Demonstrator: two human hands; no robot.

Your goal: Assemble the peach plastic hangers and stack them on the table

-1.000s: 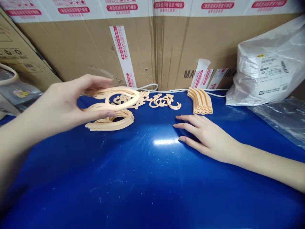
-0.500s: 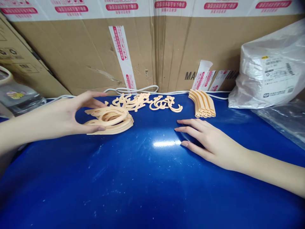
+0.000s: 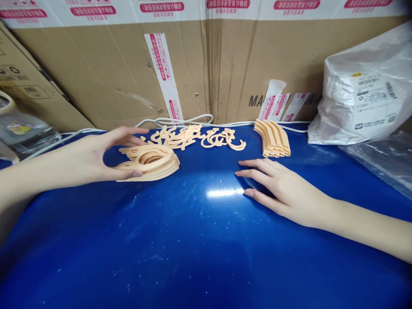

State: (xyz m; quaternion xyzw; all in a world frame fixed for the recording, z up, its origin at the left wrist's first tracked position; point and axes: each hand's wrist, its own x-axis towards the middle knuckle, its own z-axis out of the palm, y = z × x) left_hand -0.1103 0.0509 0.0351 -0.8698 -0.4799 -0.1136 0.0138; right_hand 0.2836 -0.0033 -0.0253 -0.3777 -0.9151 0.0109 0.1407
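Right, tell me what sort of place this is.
Probably a work spot in a packing or storage area: large brown cardboard boxes stand around a glossy blue tabletop, which holds a stack of cream-coloured, curved, looped pieces.

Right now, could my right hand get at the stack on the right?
Probably yes: your right hand lies just in front of the stack, fingers spread, and nothing shows between them.

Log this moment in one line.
left hand: around stacked looped pieces | right hand: empty, nearest curved bars | hooks: loose on blue table
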